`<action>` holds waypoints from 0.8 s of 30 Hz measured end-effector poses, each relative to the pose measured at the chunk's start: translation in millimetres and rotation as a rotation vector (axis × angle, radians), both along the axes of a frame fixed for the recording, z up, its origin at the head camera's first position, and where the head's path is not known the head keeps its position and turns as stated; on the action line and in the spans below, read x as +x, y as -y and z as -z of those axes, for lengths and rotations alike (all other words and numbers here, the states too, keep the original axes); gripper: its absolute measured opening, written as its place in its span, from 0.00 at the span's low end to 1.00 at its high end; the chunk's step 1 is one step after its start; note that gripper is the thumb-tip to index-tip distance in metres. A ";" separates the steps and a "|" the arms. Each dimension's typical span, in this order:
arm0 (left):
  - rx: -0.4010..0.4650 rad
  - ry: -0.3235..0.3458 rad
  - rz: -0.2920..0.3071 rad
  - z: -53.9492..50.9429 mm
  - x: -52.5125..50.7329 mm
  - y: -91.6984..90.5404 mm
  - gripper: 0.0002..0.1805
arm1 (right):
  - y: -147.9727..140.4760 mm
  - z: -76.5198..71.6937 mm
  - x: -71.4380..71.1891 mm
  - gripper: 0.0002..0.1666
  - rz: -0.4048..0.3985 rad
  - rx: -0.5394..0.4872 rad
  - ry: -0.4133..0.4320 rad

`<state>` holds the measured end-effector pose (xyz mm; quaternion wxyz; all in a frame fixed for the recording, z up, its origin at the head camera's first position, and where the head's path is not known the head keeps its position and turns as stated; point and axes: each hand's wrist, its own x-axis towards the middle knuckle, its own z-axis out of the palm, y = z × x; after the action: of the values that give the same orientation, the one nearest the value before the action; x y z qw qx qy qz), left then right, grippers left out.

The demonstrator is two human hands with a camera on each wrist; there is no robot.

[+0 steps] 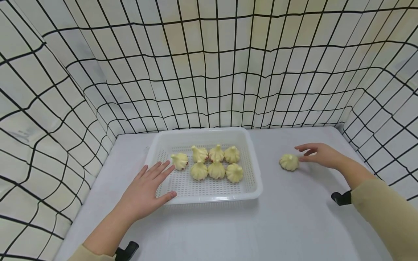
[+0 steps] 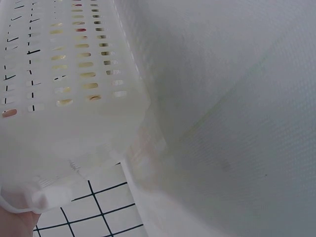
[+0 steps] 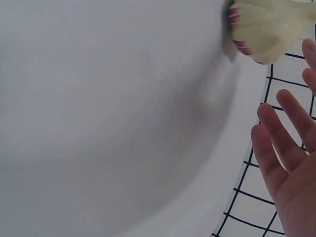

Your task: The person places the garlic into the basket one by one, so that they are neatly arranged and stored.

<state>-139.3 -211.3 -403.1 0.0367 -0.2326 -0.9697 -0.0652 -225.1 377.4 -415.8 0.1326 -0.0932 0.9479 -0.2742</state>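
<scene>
A white perforated plastic basket (image 1: 209, 199) stands on the table with several garlic bulbs (image 1: 216, 170) in it, most grouped in two rows. My left hand (image 1: 143, 195) lies over the basket's left rim, its fingers spread and straight. In the left wrist view the slotted basket (image 2: 64, 128) is seen from below, with garlic showing through its slots. One lone garlic bulb (image 1: 289, 162) sits on the table to the right of the basket. My right hand (image 1: 321, 156) is just right of that bulb, fingertips close to it; in the right wrist view the fingers (image 3: 279, 128) are spread apart beside the garlic (image 3: 264, 29).
A black wire grid (image 1: 215, 65) backed by white panels surrounds the table at the back and both sides. A white cloth (image 1: 228, 232) covers the tabletop. Black straps (image 1: 341, 198) show at both wrists.
</scene>
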 end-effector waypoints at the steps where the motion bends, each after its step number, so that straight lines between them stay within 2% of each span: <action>1: -0.002 -0.001 0.000 -0.2 0.0 0.0 0.45 | -0.5 -1.7 0.6 0.40 0.002 -0.001 -0.003; 13: -0.002 -0.003 0.005 -3.5 0.9 -0.9 0.45 | -0.4 -12.6 5.1 0.33 0.033 -0.002 -0.031; 24: -0.014 -0.010 0.001 -1.7 0.0 -0.5 0.45 | 17.6 -19.4 7.5 0.26 -0.067 0.059 -0.106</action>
<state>-139.4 -210.8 -401.5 0.0397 -0.2337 -0.9698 -0.0573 -217.6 359.8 -396.4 0.0938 -0.1352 0.9577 -0.2361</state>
